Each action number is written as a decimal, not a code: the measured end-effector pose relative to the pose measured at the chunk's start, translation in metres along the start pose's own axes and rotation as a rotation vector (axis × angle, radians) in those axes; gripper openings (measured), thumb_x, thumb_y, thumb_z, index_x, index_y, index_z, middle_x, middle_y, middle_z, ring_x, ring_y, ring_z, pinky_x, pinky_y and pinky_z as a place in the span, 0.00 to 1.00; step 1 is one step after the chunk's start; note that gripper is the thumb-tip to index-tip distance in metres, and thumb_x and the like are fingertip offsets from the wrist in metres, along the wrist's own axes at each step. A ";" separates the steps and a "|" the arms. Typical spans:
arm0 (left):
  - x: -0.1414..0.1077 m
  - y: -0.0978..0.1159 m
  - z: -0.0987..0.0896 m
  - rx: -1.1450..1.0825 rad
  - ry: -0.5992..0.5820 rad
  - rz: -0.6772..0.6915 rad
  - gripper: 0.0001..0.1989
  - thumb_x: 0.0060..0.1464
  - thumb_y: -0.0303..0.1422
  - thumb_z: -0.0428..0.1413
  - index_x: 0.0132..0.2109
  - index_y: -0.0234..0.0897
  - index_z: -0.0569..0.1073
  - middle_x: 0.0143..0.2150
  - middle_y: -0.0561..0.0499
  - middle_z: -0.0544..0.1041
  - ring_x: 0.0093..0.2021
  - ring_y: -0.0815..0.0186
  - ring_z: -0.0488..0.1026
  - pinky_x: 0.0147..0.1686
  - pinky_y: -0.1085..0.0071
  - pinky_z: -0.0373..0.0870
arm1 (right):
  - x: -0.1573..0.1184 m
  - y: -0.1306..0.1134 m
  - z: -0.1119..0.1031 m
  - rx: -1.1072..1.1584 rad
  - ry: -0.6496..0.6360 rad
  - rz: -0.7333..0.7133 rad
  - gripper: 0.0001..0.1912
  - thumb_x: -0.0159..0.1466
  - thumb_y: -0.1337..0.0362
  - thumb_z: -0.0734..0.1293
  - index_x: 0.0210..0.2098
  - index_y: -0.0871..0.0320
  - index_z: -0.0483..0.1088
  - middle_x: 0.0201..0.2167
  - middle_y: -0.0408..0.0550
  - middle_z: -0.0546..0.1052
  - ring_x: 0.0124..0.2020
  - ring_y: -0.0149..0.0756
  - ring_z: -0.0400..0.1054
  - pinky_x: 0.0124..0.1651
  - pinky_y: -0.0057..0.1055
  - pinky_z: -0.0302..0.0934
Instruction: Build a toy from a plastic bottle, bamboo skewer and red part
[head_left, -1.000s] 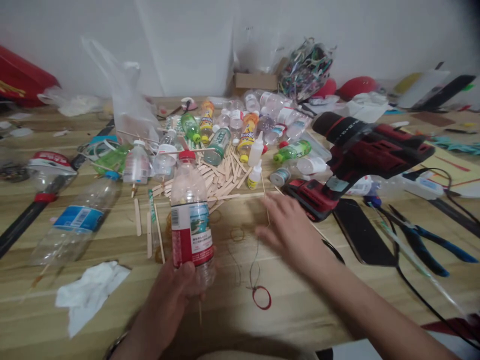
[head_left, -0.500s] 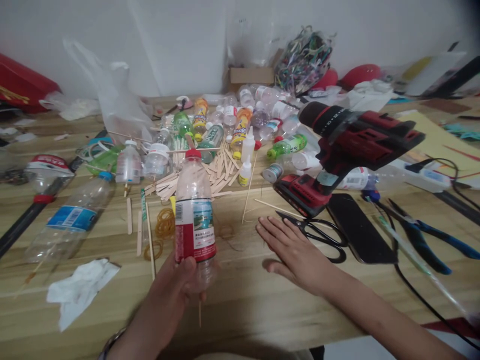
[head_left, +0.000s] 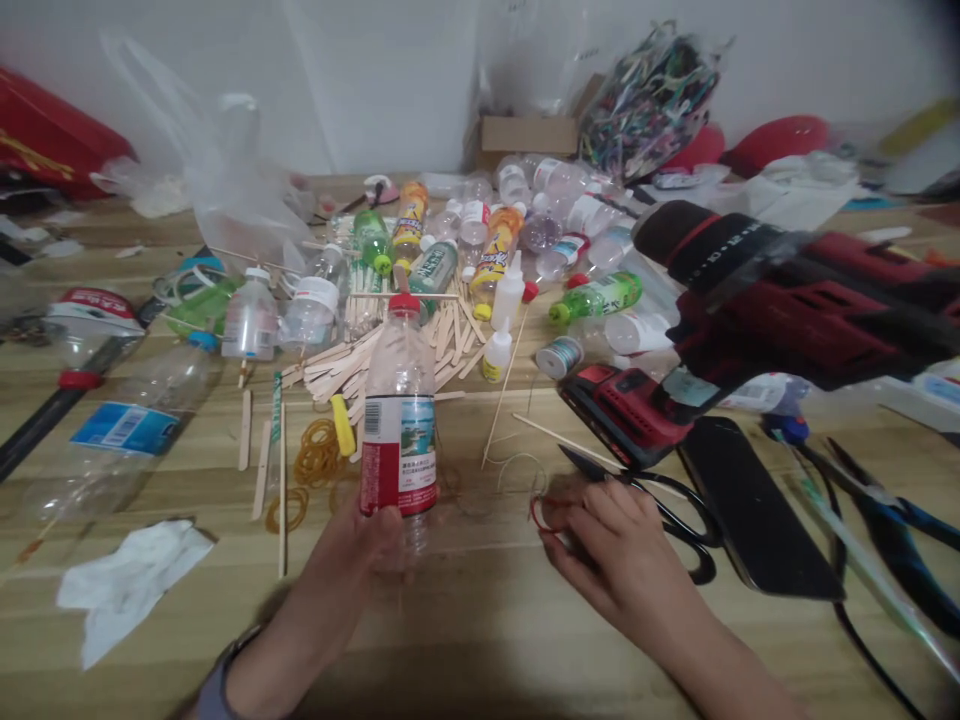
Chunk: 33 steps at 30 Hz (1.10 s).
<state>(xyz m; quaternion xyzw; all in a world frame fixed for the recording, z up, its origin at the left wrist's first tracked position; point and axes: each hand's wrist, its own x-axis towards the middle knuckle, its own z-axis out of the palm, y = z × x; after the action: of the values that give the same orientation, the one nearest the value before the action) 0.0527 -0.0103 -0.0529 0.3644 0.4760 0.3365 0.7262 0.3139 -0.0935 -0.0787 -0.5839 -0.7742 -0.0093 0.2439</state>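
My left hand (head_left: 367, 550) is wrapped round the lower part of a clear plastic bottle (head_left: 400, 440) with a red cap and a red and white label. The bottle stands upright, a thin stick lying across its cap. At the right, my right hand (head_left: 607, 540) is closed over the table beside the black scissors (head_left: 675, 505). A small red loop (head_left: 538, 515) shows at its thumb and fingertips, joined to thin thread (head_left: 525, 460).
A red and black power drill (head_left: 750, 300) stands at the right, near a phone (head_left: 757, 510) and pliers (head_left: 892, 530). Wooden sticks (head_left: 337, 368) and many bottles fill the back. Rubber bands (head_left: 316, 450) and a crumpled tissue (head_left: 135, 580) lie at the left.
My right hand has gone from spread flat to closed, with the red loop now at its fingers. The bottle in my left hand sits slightly further right in view. The view has shifted.
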 end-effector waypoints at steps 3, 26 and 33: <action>0.000 -0.001 -0.008 -0.045 -0.034 -0.067 0.29 0.45 0.54 0.67 0.50 0.43 0.77 0.46 0.46 0.82 0.43 0.52 0.79 0.24 0.73 0.67 | 0.000 0.001 -0.001 0.027 -0.030 -0.040 0.08 0.72 0.68 0.61 0.37 0.57 0.71 0.35 0.48 0.77 0.36 0.42 0.65 0.41 0.38 0.52; -0.002 0.002 -0.006 -0.282 -0.384 -0.105 0.30 0.45 0.58 0.65 0.46 0.38 0.79 0.40 0.46 0.81 0.33 0.62 0.78 0.16 0.79 0.63 | 0.064 -0.036 0.009 0.489 -0.040 0.067 0.28 0.70 0.70 0.57 0.68 0.55 0.53 0.52 0.58 0.76 0.44 0.41 0.75 0.44 0.36 0.71; -0.001 -0.004 -0.003 -0.250 -0.305 -0.056 0.28 0.45 0.54 0.68 0.44 0.37 0.78 0.36 0.47 0.81 0.34 0.63 0.78 0.32 0.72 0.71 | 0.083 -0.041 0.009 0.779 -0.098 0.339 0.11 0.69 0.62 0.60 0.39 0.55 0.74 0.25 0.43 0.76 0.27 0.37 0.72 0.30 0.30 0.67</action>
<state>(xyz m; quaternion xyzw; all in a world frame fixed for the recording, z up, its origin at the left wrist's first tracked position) 0.0501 -0.0127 -0.0563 0.3049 0.3251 0.3136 0.8384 0.2571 -0.0288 -0.0436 -0.5667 -0.6237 0.3519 0.4074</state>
